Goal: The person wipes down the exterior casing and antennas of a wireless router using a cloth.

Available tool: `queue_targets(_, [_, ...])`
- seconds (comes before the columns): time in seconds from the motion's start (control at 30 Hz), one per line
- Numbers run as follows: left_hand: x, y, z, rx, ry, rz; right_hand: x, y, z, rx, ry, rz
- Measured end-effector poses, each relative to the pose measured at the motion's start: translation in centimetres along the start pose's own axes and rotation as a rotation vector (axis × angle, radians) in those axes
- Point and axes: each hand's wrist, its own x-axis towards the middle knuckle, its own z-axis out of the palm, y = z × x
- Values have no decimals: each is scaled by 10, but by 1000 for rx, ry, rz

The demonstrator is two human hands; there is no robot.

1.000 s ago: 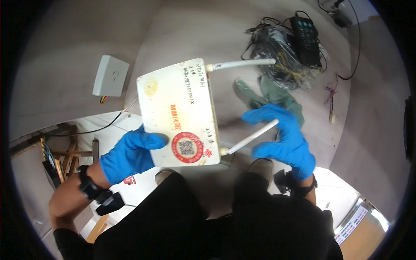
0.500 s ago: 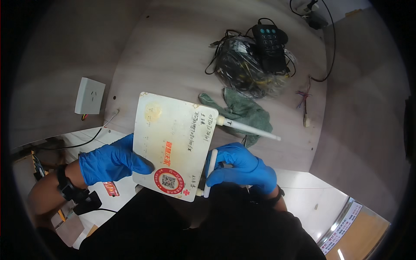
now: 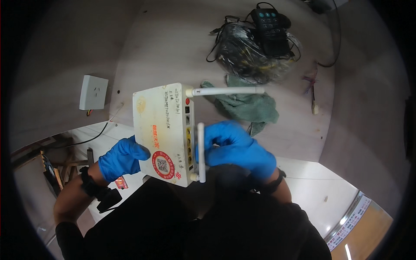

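A white router point(image 3: 147, 117) with a round red sticker and handwriting on its top is tilted so that its port side shows. My left hand point(image 3: 123, 158), in a blue glove, grips its left edge with the thumb on top. One white antenna point(image 3: 229, 91) sticks out to the right from the far corner. The other antenna point(image 3: 201, 151), at the near corner, lies along the port side. My right hand point(image 3: 236, 147), also gloved in blue, is right beside that antenna. Its curled fingers are smeared by motion and partly hidden, so whether they touch the antenna is unclear.
A green cloth point(image 3: 251, 104) lies on the bench beyond my right hand. Behind it are a plastic bag of cables point(image 3: 247, 56) and a black keypad device point(image 3: 271, 32). A white socket box point(image 3: 94, 92) is on the left, a loose wire connector point(image 3: 315, 106) on the right.
The router has turned and tipped, bringing its ports into view. Its far antenna now points straight right instead of slanting nearer. My right hand has shifted slightly away from the near antenna.
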Motion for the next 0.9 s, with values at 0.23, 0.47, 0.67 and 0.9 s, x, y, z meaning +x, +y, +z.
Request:
queue_targets(0.23, [-1, -4, 0, 7, -31, 6, 5, -16, -39, 685, 34, -89])
queue_targets(0.47, [-1, -9, -4, -3, -23, -25, -7, -25, -45, 514, -18, -49])
queue_targets(0.67, [-4, -7, -9, -62, -70, -66, -18, -25, -37, 721, -27, 80])
queue_targets(0.9, [-12, 2, -19, 22, 39, -5, -14, -39, -26, 543, 33, 263])
